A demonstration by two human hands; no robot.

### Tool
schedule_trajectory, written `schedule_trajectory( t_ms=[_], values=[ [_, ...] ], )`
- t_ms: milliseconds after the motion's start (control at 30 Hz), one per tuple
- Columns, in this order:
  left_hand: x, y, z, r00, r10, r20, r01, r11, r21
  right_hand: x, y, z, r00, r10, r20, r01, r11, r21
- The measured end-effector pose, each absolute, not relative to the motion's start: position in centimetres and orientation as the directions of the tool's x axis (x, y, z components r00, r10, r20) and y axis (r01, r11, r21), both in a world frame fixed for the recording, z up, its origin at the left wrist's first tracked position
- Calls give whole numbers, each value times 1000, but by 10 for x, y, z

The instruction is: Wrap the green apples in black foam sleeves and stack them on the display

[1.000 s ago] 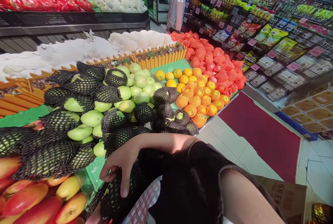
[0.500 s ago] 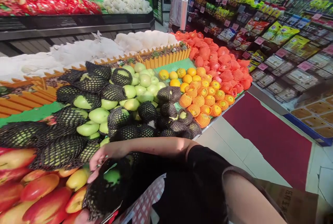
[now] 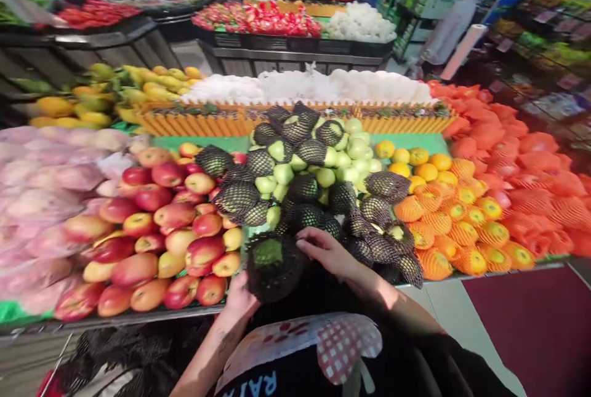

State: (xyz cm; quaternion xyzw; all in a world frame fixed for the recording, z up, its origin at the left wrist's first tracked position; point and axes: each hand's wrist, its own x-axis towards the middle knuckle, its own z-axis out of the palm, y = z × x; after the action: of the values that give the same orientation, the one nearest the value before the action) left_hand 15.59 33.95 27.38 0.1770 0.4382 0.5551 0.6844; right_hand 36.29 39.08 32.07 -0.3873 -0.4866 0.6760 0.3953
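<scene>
In front of my body, my left hand (image 3: 242,295) supports a green apple (image 3: 268,252) from the left; most of its fingers are hidden. Dark netting, a black foam net (image 3: 272,283), surrounds the fruit, leaving a green patch showing on top. At the net's right edge is my right hand (image 3: 330,253), its thumb and fingers bent together against the mesh. Just beyond lie more green apples (image 3: 357,149), some bare and some in black nets (image 3: 237,198).
Red-yellow apples (image 3: 138,224) lie left of my hands, pink-wrapped fruit (image 3: 37,188) farther left. Oranges (image 3: 431,200), partly in orange nets, and red-netted fruit (image 3: 530,163) are on the right. An orange picket divider (image 3: 198,123) runs behind. A person (image 3: 450,28) stands at the back right.
My view has swung left and levelled, so the red-yellow apples and more stands show. Both hands, with the netted apple, now appear nearer the middle; my left hand shows more fully.
</scene>
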Motion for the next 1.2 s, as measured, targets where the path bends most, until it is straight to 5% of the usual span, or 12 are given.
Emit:
schedule_trajectory(
  t_ms=[133, 300, 500, 667, 800, 900, 1033, 1200],
  values=[
    [171, 334, 262, 59, 905, -421, -661, 352, 663, 370, 375, 312, -377, 864, -333, -495, -492, -716],
    [180, 330, 261, 281, 884, -374, -730, 449, 514, 378, 362, 310, -381, 849, -366, -634, -528, -565],
    [181, 334, 255, 322, 879, -353, -779, 457, 429, 379, 353, 299, -634, 724, -273, -345, -580, -738],
    [181, 332, 247, 309, 862, -403, -805, 463, 372, 375, 358, 281, -634, 698, -332, -95, -497, -863],
    [183, 330, 250, 234, 827, -511, -751, 488, 446, 375, 361, 279, -449, 809, -379, -238, -517, -822],
    [184, 332, 259, 138, 841, -523, -606, 489, 627, 377, 355, 289, -443, 810, -383, -323, -543, -775],
    [182, 337, 273, 153, 938, -311, -201, 338, 920, 372, 345, 291, -394, 844, -364, -216, -470, -856],
    [174, 340, 287, 145, 984, -102, 184, 75, 980, 361, 339, 273, -274, 909, -313, -207, -374, -904]
  ],
)
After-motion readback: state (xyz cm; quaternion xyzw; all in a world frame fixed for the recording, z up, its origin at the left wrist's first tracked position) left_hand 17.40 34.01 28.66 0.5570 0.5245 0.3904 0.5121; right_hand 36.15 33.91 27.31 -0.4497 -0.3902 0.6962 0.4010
